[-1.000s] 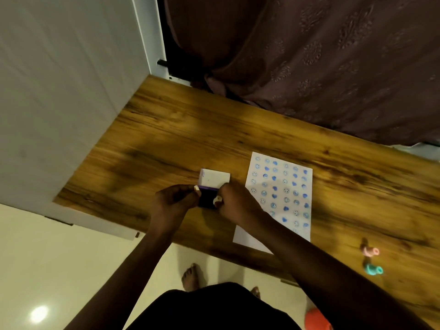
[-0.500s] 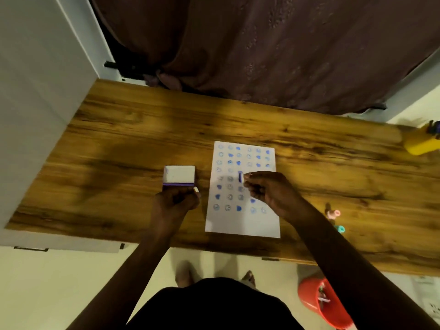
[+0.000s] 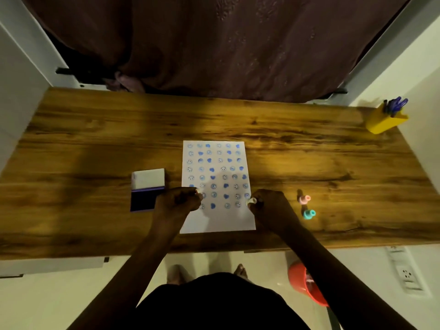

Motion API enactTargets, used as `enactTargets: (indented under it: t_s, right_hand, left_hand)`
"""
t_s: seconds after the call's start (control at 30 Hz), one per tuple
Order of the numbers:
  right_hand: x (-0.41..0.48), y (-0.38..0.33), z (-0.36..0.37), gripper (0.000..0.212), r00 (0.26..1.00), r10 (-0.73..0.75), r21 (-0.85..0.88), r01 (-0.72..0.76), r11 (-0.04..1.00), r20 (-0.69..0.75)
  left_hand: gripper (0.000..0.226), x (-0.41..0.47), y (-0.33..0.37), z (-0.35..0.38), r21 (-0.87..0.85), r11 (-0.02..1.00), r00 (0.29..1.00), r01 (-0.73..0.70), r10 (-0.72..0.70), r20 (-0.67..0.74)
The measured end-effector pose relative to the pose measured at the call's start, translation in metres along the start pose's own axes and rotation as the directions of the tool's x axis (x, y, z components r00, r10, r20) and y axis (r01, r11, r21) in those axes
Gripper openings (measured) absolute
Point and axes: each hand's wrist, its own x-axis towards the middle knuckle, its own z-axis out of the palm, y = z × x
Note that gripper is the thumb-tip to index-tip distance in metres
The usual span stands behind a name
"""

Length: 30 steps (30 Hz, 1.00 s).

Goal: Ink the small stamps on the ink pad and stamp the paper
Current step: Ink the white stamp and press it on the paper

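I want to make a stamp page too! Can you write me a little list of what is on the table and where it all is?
table: wooden desk
paper: white sheet in the middle, rows of blue smileys and hearts, bottom strip bare
ink pad: open, left of the paper
left hand: on the paper's left edge
right hand: at the paper's right edge, pinching something small; too dark to tell what
spare stamps: pink stamp and teal stamp, right of the paper
pen holder: yellow, far right corner
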Motion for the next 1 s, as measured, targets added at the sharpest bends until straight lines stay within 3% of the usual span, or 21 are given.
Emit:
enactTargets:
  t_s: [0.7,0.87,1.0]
  right_hand:
    - [0.004,-0.003,0.024,0.029,0.994,-0.049,-0.187,0.067,0.98,0.098]
    - [0.003,-0.006,0.022,0.028,0.997,-0.032,-0.176,0.045,0.983,0.077]
    - [0.002,-0.003,0.019,0.026,0.998,-0.01,-0.109,0.016,0.994,0.059]
  left_hand:
    - [0.018,0.006,-0.006,0.018,0.045,0.998,0.999,0.035,-0.036,0.016]
    - [0.034,0.006,-0.001,0.024,0.083,0.996,0.998,0.041,-0.044,0.034]
    - [0.02,0.001,0.005,0.031,0.067,0.998,1.0,-0.002,0.001,0.02]
